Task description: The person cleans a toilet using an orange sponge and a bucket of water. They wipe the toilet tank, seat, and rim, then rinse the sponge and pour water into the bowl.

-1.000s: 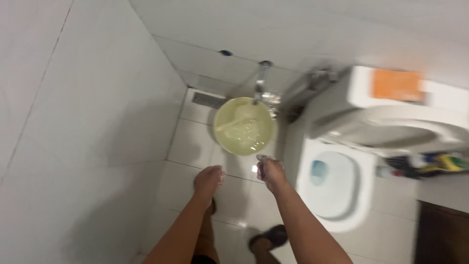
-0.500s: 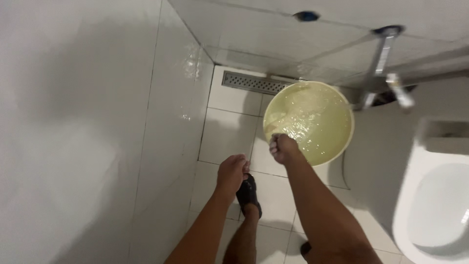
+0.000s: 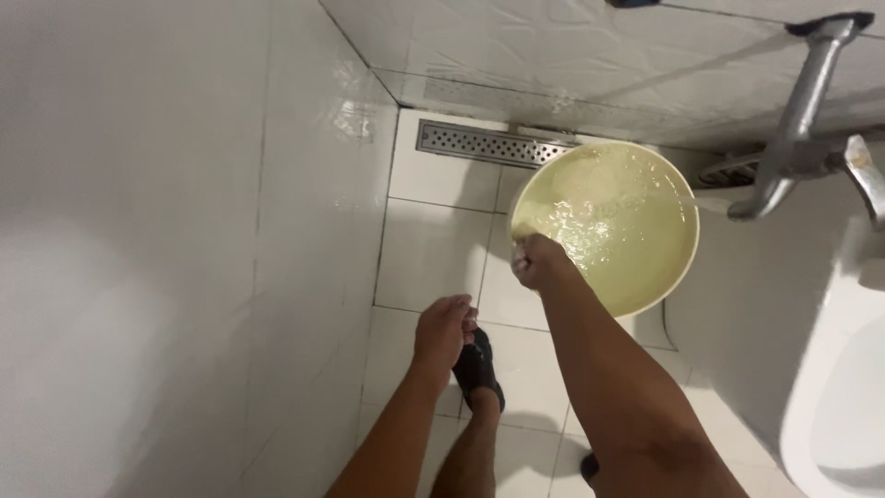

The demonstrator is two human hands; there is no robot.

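Note:
A pale yellow bucket full of rippling water stands on the white tiled floor under a metal tap. My right hand is closed in a fist at the bucket's near-left rim, over the water; whether it grips anything is hidden. My left hand hangs lower, over the floor, fingers curled loosely and touching nothing. Below it I see my foot in a dark sandal.
A white tiled wall runs along the left. A metal floor drain grate lies behind the bucket. The edge of a white toilet shows at the right.
The view has shifted closer to the bucket and left, away from the toilet. My right hand went from the floor side up to the bucket's rim. My left hand stayed low.

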